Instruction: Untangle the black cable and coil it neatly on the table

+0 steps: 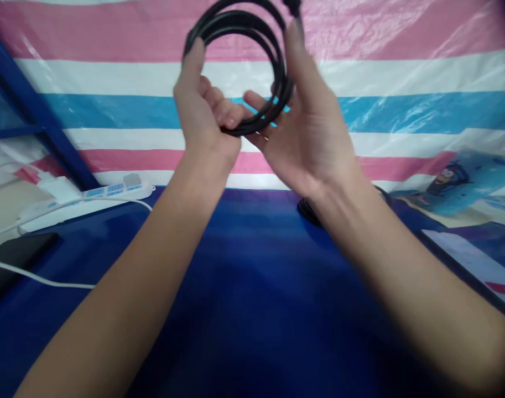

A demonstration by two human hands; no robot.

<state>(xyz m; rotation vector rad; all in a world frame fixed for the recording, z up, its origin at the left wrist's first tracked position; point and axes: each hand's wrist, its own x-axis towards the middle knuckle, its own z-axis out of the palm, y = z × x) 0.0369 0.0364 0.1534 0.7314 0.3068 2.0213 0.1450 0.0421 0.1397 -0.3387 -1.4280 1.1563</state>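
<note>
A black cable (240, 22), wound into a round coil of several loops, is held up above the table in front of the striped sheet. My left hand (206, 105) grips the left and lower side of the coil, thumb up along the loops and fingers curled round the bottom. On the other side my right hand (310, 110) holds the loops between its thumb and fingers. A dark plug-like end (292, 5) sticks up by the right thumb, cut off by the top edge, so its kind cannot be made out.
Another black coil (308, 211) lies on the blue table (252, 265) behind my right forearm. At left are a white power strip (90, 202), a white cord (40, 281) and a dark flat object (20, 254). A blue printed bag (472, 177) and white sheet (468, 257) lie right.
</note>
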